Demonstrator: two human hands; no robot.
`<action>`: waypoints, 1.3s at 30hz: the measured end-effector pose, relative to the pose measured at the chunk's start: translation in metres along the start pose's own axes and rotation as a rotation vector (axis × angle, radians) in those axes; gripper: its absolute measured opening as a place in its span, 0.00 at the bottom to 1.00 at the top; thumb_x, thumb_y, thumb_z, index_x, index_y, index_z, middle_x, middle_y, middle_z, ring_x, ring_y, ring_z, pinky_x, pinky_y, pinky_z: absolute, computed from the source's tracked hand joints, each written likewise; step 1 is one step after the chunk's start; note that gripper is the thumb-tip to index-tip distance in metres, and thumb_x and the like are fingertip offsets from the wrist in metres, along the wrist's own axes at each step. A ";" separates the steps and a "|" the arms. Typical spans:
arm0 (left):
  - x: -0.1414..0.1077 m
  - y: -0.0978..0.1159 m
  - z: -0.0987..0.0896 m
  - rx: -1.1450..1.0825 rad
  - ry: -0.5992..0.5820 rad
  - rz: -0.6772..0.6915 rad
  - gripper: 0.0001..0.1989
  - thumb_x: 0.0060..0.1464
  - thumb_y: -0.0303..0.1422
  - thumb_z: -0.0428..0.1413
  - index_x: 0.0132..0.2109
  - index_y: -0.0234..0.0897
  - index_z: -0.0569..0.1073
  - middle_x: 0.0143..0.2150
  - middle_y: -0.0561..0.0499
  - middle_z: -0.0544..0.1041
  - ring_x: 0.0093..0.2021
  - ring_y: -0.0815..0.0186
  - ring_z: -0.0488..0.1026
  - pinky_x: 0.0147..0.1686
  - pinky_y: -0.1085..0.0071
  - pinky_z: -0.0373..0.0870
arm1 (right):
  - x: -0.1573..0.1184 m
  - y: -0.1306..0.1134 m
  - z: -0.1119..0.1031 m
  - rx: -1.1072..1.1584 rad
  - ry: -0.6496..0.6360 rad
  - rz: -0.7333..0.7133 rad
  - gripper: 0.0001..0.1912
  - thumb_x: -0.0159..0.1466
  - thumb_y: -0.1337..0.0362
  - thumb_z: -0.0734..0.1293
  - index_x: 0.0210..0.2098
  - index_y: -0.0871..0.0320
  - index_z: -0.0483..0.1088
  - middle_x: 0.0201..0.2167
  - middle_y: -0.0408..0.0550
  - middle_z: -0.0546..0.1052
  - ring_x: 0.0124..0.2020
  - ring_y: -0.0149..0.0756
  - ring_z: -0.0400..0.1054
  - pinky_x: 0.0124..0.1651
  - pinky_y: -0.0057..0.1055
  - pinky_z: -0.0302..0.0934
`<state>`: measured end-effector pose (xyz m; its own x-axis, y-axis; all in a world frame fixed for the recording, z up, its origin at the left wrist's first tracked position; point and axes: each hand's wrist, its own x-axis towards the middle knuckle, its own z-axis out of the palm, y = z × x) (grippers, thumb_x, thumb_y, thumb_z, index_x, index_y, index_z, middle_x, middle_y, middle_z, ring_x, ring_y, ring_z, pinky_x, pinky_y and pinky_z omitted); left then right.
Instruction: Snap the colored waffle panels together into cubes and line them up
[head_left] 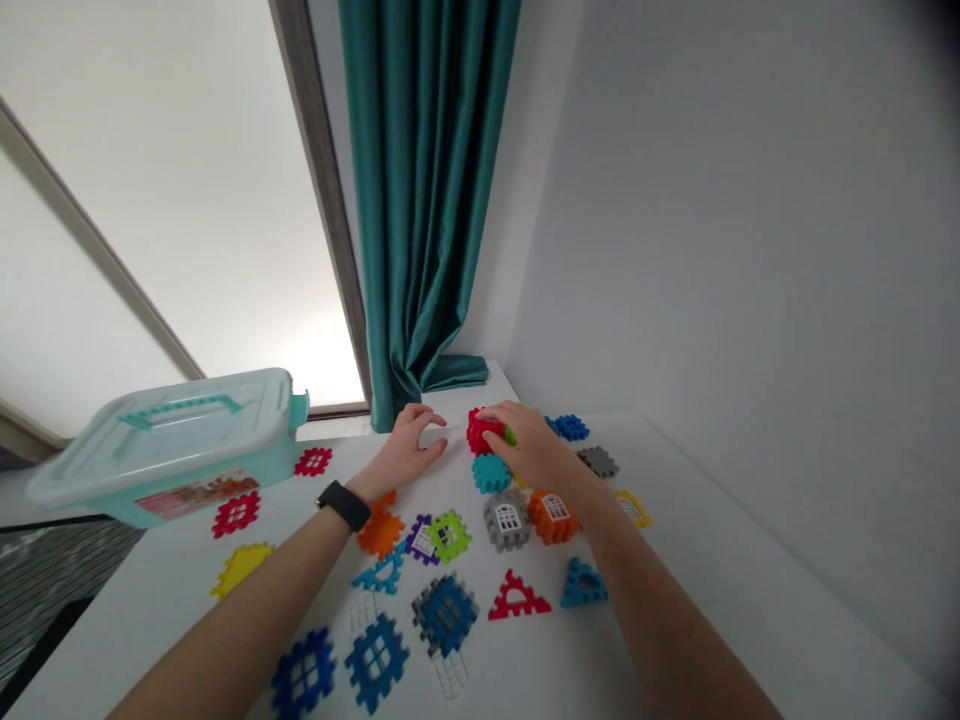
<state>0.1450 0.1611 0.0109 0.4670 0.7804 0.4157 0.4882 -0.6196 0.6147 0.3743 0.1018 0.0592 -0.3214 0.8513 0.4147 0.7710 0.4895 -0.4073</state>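
Observation:
My right hand [521,437] is closed around a red toothed block [484,432] at the back of the white table [555,680]. A bit of green shows under its fingers. To its left, my left hand [407,447] hovers with fingers apart and nothing in them. A teal toothed piece [491,473] lies just in front of the red block. Nearer to me are a grey piece [506,520] and an orange piece [553,516], each with a white window. Purple and lime green pieces [449,536] overlap between my forearms.
A lidded turquoise box [217,465] stands at the left. Blue squares [377,660], a red triangle [519,597] and a blue triangle [582,583] lie near the front. A green curtain [427,200] hangs behind, with a wall at the right.

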 end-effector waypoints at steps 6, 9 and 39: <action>-0.027 0.002 -0.027 -0.019 -0.069 -0.011 0.10 0.58 0.34 0.55 0.47 0.40 0.74 0.48 0.46 0.72 0.50 0.58 0.73 0.55 0.57 0.70 | 0.000 -0.023 0.019 0.166 -0.009 -0.052 0.22 0.66 0.65 0.62 0.59 0.54 0.64 0.56 0.54 0.71 0.56 0.43 0.67 0.62 0.47 0.60; -0.043 0.002 -0.042 -0.015 -0.097 -0.013 0.09 0.58 0.33 0.55 0.45 0.40 0.74 0.46 0.47 0.74 0.47 0.59 0.74 0.51 0.59 0.73 | -0.001 -0.035 0.025 0.227 -0.043 -0.036 0.24 0.66 0.65 0.62 0.61 0.54 0.60 0.57 0.55 0.69 0.52 0.40 0.70 0.59 0.45 0.63; -0.186 -0.021 -0.104 0.334 -0.123 -0.086 0.09 0.59 0.31 0.53 0.46 0.39 0.75 0.47 0.45 0.76 0.47 0.57 0.73 0.47 0.63 0.70 | 0.014 -0.090 0.141 -0.222 -0.259 0.333 0.25 0.70 0.63 0.56 0.65 0.61 0.58 0.68 0.60 0.59 0.69 0.49 0.49 0.67 0.44 0.48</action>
<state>-0.0286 0.0375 -0.0096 0.4892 0.8274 0.2758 0.7336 -0.5614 0.3830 0.2227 0.0965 -0.0128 -0.1411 0.9880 0.0632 0.9451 0.1534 -0.2885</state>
